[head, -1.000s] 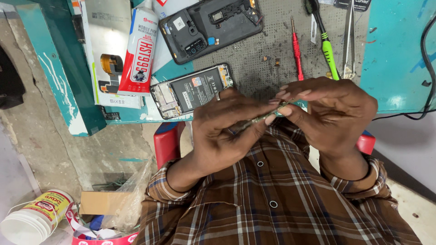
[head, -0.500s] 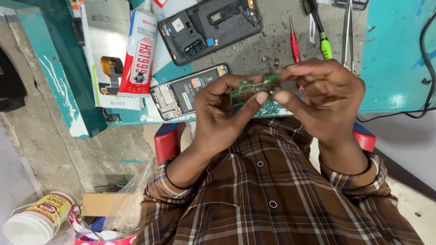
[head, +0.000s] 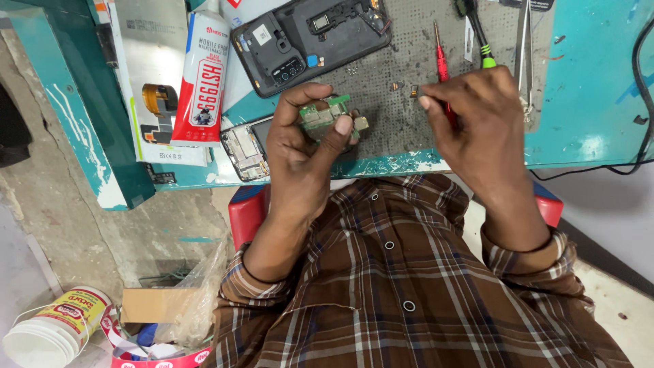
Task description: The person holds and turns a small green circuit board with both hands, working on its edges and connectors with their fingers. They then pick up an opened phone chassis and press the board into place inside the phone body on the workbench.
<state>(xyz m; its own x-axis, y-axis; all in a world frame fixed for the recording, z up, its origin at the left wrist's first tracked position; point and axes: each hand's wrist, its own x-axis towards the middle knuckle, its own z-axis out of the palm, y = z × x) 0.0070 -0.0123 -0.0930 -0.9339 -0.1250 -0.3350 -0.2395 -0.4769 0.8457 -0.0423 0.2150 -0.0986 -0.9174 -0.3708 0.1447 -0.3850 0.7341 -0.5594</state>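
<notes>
Holding a small green circuit board (head: 325, 116) between thumb and fingers, the left hand (head: 303, 146) sits just left of the frame's centre, closed on the board above the near edge of the teal tabletop (head: 593, 102). The right hand (head: 477, 119) is to the right of centre, fingers curled and narrowed toward a tiny part at its fingertips (head: 424, 102); whether it grips anything there cannot be told. It lies over the grey work mat (head: 409, 54) and covers the lower end of a red screwdriver (head: 441, 58). Just right of that lies a green-and-black screwdriver (head: 480, 44), and further right a pair of metal tweezers (head: 524, 48). At the top centre rests an opened dark phone back housing (head: 306, 41). Partly hidden under the left hand lies a second opened phone (head: 244, 146). At the upper left a red-and-white glue tube (head: 201, 82) lies on a white packet (head: 146, 75). A white plastic jar (head: 51, 330) stands on the floor at the lower left.
</notes>
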